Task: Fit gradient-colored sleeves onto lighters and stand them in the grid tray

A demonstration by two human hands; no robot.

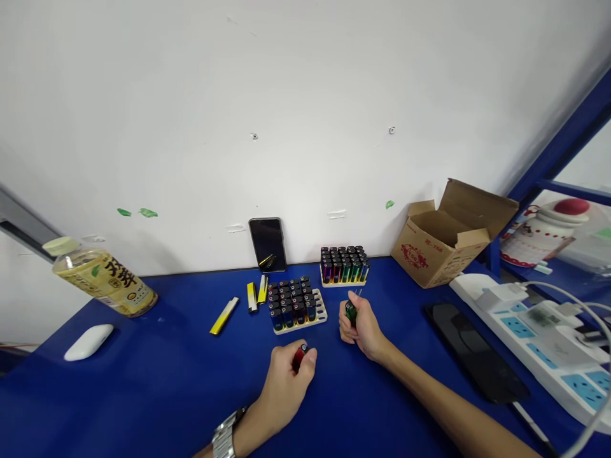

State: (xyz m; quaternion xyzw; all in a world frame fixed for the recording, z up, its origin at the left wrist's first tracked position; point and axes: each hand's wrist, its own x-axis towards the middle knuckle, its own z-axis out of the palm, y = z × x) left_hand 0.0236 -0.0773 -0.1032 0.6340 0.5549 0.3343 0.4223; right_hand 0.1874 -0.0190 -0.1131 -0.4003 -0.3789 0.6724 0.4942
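Note:
My left hand (pixel 289 378), with a metal watch on its wrist, is closed around a red lighter (pixel 299 358) just in front of the nearer tray. In my right hand (pixel 363 327) is a green lighter (pixel 351 313), gripped upright with the thumb near its top. Dark lighters (pixel 292 302) stand in rows in a pale slotted tray (pixel 321 313), whose right-hand column of slots shows bare. Farther back, near the wall, a second tray (pixel 344 284) carries several rows of coloured lighters (pixel 344 264).
Several yellow lighters (pixel 224 316) lie left of the trays. One phone (pixel 268 245) leans on the wall; another phone (pixel 472 350) lies at right beside a power strip (pixel 539 356). An open carton (pixel 429 248), a drink bottle (pixel 112 283) and a white case (pixel 89 342) stand around.

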